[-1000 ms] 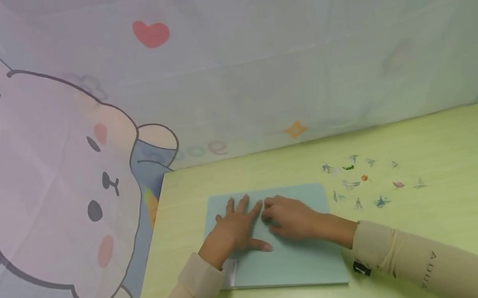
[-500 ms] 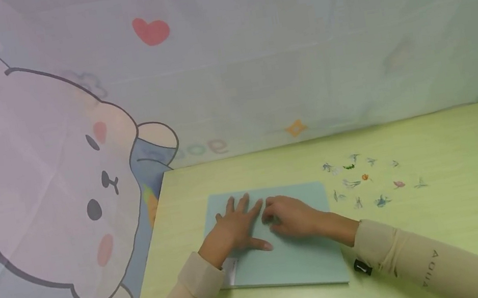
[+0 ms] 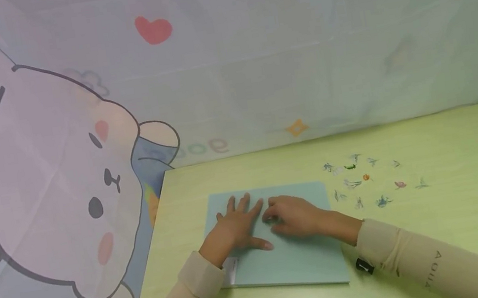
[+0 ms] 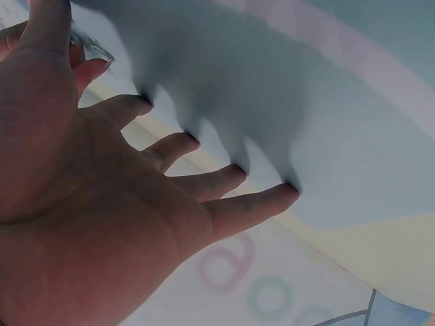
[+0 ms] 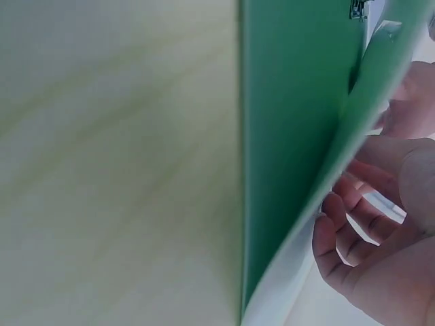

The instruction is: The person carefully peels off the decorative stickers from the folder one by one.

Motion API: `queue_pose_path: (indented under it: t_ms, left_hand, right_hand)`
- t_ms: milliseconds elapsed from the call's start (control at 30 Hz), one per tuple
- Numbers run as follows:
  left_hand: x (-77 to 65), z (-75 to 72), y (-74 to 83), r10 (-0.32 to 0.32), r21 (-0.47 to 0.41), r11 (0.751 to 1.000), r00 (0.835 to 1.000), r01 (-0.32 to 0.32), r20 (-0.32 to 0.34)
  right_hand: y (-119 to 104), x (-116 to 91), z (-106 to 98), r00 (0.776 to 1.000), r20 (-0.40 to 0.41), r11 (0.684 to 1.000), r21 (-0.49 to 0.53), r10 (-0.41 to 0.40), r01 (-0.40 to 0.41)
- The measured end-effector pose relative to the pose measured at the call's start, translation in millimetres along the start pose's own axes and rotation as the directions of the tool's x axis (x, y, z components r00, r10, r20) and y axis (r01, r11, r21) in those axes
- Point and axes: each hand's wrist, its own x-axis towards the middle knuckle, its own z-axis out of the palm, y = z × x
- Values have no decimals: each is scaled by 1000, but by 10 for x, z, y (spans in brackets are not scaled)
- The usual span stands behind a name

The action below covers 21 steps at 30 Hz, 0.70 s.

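Note:
A pale teal folder (image 3: 292, 259) lies on the table. My left hand (image 3: 234, 229) is spread flat on its left half, fingers straight, fingertips on the cover. In the left wrist view the spread fingers cast shadows on that cover. Beside it, my right hand (image 3: 295, 217) works low over the middle of the cover with curled fingers. A small clear, shiny piece (image 4: 94, 45) shows between the right hand's fingertips at the top left of the left wrist view; its print is hidden. In the right wrist view the folder's cover (image 5: 380, 75) bows up from the layer below.
Several small clear stickers with plant prints lie right of the folder, among them a blue one (image 3: 382, 201), a pink one (image 3: 400, 185) and an orange one (image 3: 366, 177). A black tag (image 3: 364, 265) hangs at the right cuff. A printed cloth (image 3: 247, 81) stands behind the table.
The head view has shifted slightly. The right hand's fingers have moved very little over the cover; the left hand stays in place.

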Motion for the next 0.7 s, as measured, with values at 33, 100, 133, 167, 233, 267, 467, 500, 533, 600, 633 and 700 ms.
queue_pose_path:
  t_ms: [33,100,133,167,233,267,467,500,533,600,633,700]
  left_hand:
    - [0,0,2,1,2,1000,1000,-1,-1]
    - [0,0,5,1,5,1000,1000,-1,-1]
    - [-1,0,7,1,6,1000,1000,-1,-1]
    - [-2,2,7,1,4,1000,1000,-1,-2]
    - [-2,3,7,2,1,1000,1000,-2,-3]
    - [-1,2,7,1,-3,1000,1000,-1,-4]
    - [12,13,2,-6,-18,1000,1000,6,-4]
    - [14,17,2,-7,-19,1000,1000,7,-3]
    - [15,22,3,-7,-19,1000,1000,7,-5]
    - [15,26,4,-7,-17,1000,1000,7,-8]
    - [15,34,7,-8,-17,1000,1000,7,-12]
    - [12,40,14,-10,-18,1000,1000,10,-14]
  right_hand:
    - [8,-3,-9,1000,-1,1000,11,-2,2]
    - [28,-3,-16,1000,4,999,33,-7,7]
    - [37,-2,-16,1000,6,999,44,-11,10]
    - [47,0,-15,1000,10,998,56,-13,12]
    - [65,11,-17,1000,10,997,76,-25,24]
    - [75,21,-18,1000,13,996,85,-27,26]
    - [124,103,-24,998,10,990,128,-58,56]
    - [128,114,-23,998,8,990,128,-63,61]
    - [132,125,-22,998,7,990,126,-66,65]
    - [130,145,-19,998,9,991,117,-67,66]
    - [131,152,-12,997,8,991,113,-73,71]
    - [128,166,-6,997,9,991,106,-81,80]
